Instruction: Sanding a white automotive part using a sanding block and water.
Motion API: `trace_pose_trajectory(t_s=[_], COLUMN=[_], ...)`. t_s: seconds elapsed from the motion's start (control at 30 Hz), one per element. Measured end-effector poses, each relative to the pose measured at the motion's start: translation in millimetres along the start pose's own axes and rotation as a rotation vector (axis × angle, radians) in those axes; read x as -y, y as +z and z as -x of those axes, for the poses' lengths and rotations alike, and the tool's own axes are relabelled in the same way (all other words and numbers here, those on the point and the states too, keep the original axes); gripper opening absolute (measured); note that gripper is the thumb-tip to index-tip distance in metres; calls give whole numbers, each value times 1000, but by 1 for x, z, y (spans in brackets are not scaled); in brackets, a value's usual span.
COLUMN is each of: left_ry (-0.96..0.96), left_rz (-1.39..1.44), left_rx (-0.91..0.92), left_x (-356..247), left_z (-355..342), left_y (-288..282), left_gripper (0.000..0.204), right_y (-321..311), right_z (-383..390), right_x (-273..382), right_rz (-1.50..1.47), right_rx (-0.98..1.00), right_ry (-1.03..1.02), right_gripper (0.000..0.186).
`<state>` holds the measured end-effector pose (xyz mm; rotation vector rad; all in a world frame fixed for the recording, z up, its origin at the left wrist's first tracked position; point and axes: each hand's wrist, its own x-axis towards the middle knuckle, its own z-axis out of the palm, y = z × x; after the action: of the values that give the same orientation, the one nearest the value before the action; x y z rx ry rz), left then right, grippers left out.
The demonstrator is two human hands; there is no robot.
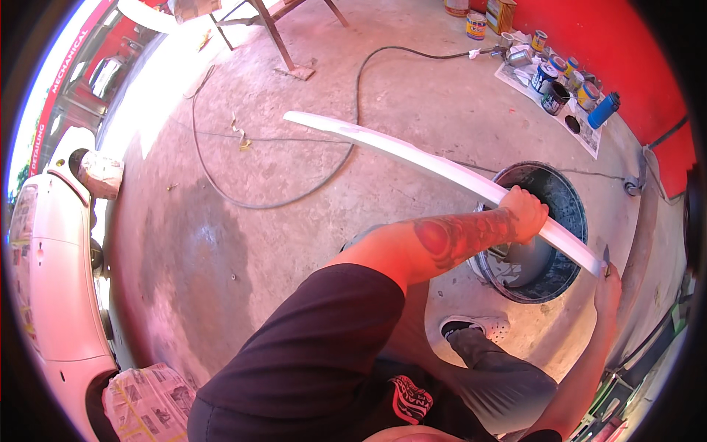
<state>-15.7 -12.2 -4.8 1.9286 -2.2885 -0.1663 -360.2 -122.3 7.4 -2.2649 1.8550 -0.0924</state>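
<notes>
Bare concrete floor (243,243), stained and dusty, fills the middle of the frame; red wall (618,44) runs along the upper right. White car body (51,272) with newspaper-masked wheels at the left edge. Black hose (294,197) loops across the floor from upper right toward centre. Round tins of paint (549,74) and a blue cylindrical bottle (604,110) stand on spread newspaper at the upper right, below the wall. Round dark tub (563,214) sits right of centre.

Long, narrow, slightly curved white trim strip (412,153) held above the tub, long axis slanting from upper centre down to the right edge. Left hand (526,214), grip clenched around the strip's lower part. Right hand (607,283) at the strip's lower right end, grip unclear, cannot tell.
</notes>
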Motion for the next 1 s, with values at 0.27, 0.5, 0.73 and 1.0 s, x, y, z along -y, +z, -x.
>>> trace_pose_trajectory(t_s=[0.27,0.5,0.73,1.0], left_ry=[-3,7,-11,-26], left_rz=[24,52,37,67], left_rx=[51,69,69,103], left_x=[-1,-6,2,3], left_z=[-1,-3,-2,0], left_y=[-7,-16,-12,-15], left_gripper=[53,47,47,47], right_y=[13,33,33,39], right_z=[-7,-16,9,-12], right_x=[-43,-66,-13,-47], right_rz=[-196,-189,-196,-255], right_rx=[-2,-156,-184,-39], right_ry=[99,155,176,244], right_gripper=[48,54,61,63])
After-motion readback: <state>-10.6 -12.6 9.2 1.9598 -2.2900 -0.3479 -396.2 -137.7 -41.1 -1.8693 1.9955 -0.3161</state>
